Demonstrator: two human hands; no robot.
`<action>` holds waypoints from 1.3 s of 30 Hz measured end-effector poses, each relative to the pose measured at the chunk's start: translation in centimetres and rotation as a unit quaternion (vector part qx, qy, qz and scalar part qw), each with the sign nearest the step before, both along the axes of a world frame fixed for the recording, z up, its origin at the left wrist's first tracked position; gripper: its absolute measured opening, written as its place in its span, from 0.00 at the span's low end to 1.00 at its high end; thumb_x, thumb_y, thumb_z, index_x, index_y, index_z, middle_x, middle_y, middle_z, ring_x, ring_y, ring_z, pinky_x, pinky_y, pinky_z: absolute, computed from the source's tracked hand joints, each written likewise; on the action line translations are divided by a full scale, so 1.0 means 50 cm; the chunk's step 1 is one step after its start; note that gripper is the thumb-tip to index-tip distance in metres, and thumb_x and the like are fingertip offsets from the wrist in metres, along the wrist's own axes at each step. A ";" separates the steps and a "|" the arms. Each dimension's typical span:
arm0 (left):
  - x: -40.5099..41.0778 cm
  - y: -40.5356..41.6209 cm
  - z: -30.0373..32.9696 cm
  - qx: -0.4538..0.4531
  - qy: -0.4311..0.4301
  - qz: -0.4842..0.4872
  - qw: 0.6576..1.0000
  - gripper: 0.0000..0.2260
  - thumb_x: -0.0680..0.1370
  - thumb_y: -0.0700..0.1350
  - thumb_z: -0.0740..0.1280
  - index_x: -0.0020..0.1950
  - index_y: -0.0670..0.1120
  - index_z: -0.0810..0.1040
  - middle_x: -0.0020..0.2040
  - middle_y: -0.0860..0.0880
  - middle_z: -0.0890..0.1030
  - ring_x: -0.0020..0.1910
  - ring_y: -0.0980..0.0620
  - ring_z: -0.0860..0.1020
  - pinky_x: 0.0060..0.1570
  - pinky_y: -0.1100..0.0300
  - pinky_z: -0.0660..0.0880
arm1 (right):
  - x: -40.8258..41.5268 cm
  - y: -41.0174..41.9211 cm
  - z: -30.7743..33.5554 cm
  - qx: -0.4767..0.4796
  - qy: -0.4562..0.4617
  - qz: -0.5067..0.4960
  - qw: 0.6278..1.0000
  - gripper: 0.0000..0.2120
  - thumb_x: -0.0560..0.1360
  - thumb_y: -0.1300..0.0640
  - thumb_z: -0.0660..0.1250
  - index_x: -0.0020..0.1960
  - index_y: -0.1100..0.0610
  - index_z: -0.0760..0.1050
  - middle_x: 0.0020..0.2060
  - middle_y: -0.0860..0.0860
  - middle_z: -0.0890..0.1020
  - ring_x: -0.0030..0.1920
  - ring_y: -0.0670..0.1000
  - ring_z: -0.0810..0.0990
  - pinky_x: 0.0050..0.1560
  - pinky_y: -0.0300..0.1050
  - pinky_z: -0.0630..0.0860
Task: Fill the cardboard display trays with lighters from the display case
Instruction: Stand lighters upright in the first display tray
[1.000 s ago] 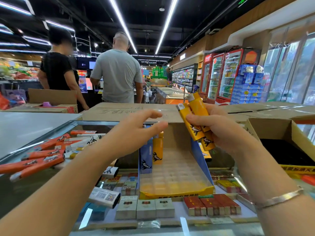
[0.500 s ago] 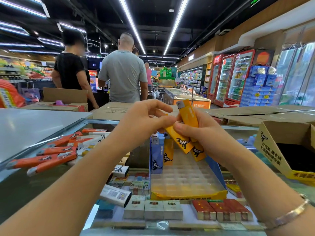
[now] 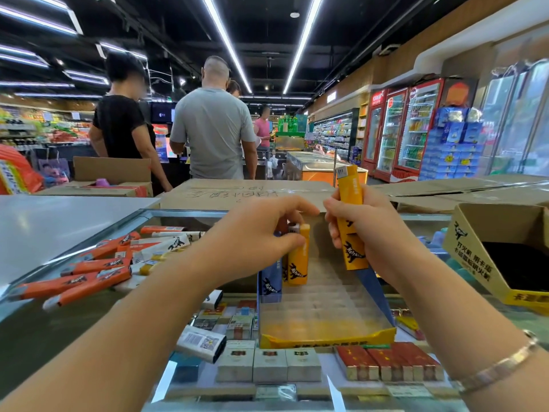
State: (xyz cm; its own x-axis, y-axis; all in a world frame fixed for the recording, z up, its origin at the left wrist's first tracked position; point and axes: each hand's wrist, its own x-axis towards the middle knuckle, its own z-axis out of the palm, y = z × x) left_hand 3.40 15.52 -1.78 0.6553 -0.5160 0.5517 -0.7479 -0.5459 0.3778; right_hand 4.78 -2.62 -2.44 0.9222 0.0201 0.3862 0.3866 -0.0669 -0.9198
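Lighter upright in left grip

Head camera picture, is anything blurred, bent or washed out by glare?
Head view: the tray floor looks smeared; ceiling light strips splay outward, wide-angle bending; glare streaks the glass counter; hands and yellow lighters stay sharp.

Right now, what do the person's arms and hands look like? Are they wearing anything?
Both forearms are bare, with no sleeves in view and no gloves. The right wrist wears a thin silver-coloured bangle. The left hand and right hand show no rings that I can make out, and the left wrist has nothing on it.
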 end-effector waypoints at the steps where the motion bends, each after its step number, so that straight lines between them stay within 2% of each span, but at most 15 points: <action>1: 0.000 -0.001 0.000 0.008 -0.001 0.002 1.000 0.13 0.74 0.43 0.69 0.53 0.59 0.74 0.41 0.61 0.76 0.45 0.65 0.74 0.44 0.75 0.70 | 0.000 0.001 0.000 -0.005 0.000 0.000 1.000 0.04 0.76 0.61 0.65 0.49 0.59 0.70 0.33 0.54 0.76 0.28 0.50 0.74 0.28 0.43 0.73; 5: 0.006 -0.001 -0.001 0.029 -0.023 0.027 0.999 0.09 0.74 0.46 0.69 0.50 0.59 0.76 0.43 0.62 0.77 0.49 0.67 0.73 0.47 0.74 0.70 | 0.000 0.003 -0.001 -0.014 0.005 -0.002 1.000 0.03 0.76 0.60 0.65 0.48 0.58 0.71 0.33 0.54 0.76 0.29 0.50 0.74 0.29 0.43 0.74; 9: 0.005 0.000 -0.001 0.039 -0.047 0.048 0.997 0.09 0.74 0.47 0.69 0.53 0.55 0.79 0.45 0.59 0.80 0.46 0.63 0.76 0.45 0.71 0.72 | -0.002 0.003 0.000 -0.011 0.006 -0.002 1.000 0.03 0.76 0.60 0.65 0.45 0.57 0.71 0.33 0.53 0.76 0.29 0.49 0.74 0.29 0.42 0.74; 12: 0.002 0.002 0.003 0.047 -0.052 0.051 0.996 0.08 0.73 0.46 0.69 0.52 0.55 0.80 0.44 0.61 0.78 0.46 0.62 0.76 0.45 0.70 0.72 | -0.002 0.003 0.001 -0.005 0.011 -0.003 1.000 0.03 0.76 0.60 0.65 0.45 0.56 0.71 0.33 0.53 0.76 0.29 0.49 0.74 0.28 0.41 0.74; 15: 0.002 -0.001 0.006 0.075 -0.063 0.060 0.993 0.05 0.73 0.47 0.69 0.48 0.53 0.82 0.45 0.61 0.75 0.46 0.59 0.75 0.47 0.59 0.74 | -0.002 0.002 0.001 0.003 0.016 0.001 1.000 0.03 0.76 0.60 0.65 0.46 0.56 0.71 0.33 0.53 0.76 0.29 0.49 0.75 0.28 0.41 0.75; 17: 0.002 -0.004 0.007 0.096 -0.065 0.076 0.990 0.04 0.74 0.49 0.69 0.47 0.54 0.82 0.45 0.61 0.73 0.46 0.59 0.73 0.48 0.56 0.74 | -0.002 0.002 0.001 0.013 0.021 0.008 1.000 0.03 0.76 0.59 0.65 0.47 0.57 0.71 0.32 0.52 0.77 0.29 0.49 0.75 0.28 0.41 0.75; 20: 0.005 -0.003 0.007 0.102 -0.058 0.088 0.989 0.06 0.74 0.50 0.68 0.50 0.55 0.82 0.41 0.61 0.71 0.44 0.60 0.72 0.46 0.58 0.73 | -0.002 0.004 0.003 0.040 0.033 0.029 0.998 0.03 0.76 0.63 0.65 0.46 0.58 0.71 0.32 0.53 0.76 0.28 0.49 0.75 0.28 0.41 0.75; 24: 0.003 0.004 0.014 0.105 -0.022 0.076 0.991 0.09 0.74 0.55 0.65 0.52 0.58 0.81 0.40 0.61 0.72 0.42 0.66 0.71 0.36 0.66 0.67 | -0.005 0.003 0.009 0.100 0.051 0.078 0.991 0.13 0.70 0.75 0.58 0.49 0.60 0.70 0.34 0.55 0.76 0.30 0.50 0.76 0.31 0.43 0.76; 28: 0.000 0.016 0.023 0.118 -0.043 0.089 0.988 0.10 0.75 0.57 0.63 0.52 0.60 0.81 0.40 0.67 0.74 0.42 0.68 0.73 0.35 0.70 0.65 | -0.005 0.003 0.009 0.122 0.038 0.087 0.988 0.16 0.69 0.77 0.56 0.48 0.59 0.71 0.34 0.54 0.80 0.34 0.50 0.76 0.37 0.45 0.74; 31: 0.000 0.016 0.022 0.102 -0.083 0.111 0.985 0.11 0.76 0.58 0.62 0.56 0.61 0.78 0.42 0.65 0.75 0.45 0.64 0.74 0.41 0.70 0.68 | -0.006 -0.003 0.012 0.154 0.027 0.095 0.983 0.16 0.71 0.75 0.56 0.47 0.57 0.72 0.34 0.52 0.82 0.36 0.51 0.77 0.38 0.47 0.72; 33: 0.000 0.009 0.018 0.067 -0.093 0.107 0.988 0.13 0.76 0.57 0.62 0.58 0.60 0.77 0.44 0.65 0.76 0.48 0.64 0.74 0.45 0.69 0.68 | -0.010 -0.009 0.016 0.172 0.022 0.120 0.978 0.15 0.72 0.74 0.56 0.48 0.56 0.72 0.36 0.51 0.84 0.35 0.48 0.80 0.34 0.43 0.75; 36: -0.001 -0.003 0.013 -0.034 -0.038 0.066 0.996 0.13 0.74 0.56 0.64 0.58 0.60 0.75 0.44 0.67 0.77 0.50 0.66 0.75 0.50 0.68 0.70 | -0.017 -0.010 0.021 0.175 0.001 0.180 0.968 0.14 0.71 0.72 0.59 0.50 0.56 0.72 0.41 0.53 0.84 0.35 0.47 0.81 0.35 0.43 0.77; 39: -0.004 -0.013 0.010 -0.110 0.036 0.023 0.993 0.14 0.71 0.56 0.68 0.54 0.58 0.70 0.42 0.62 0.82 0.46 0.66 0.77 0.50 0.65 0.72 | -0.023 -0.001 0.020 0.163 -0.021 0.233 0.958 0.14 0.66 0.67 0.64 0.50 0.56 0.73 0.46 0.56 0.84 0.43 0.54 0.82 0.46 0.51 0.80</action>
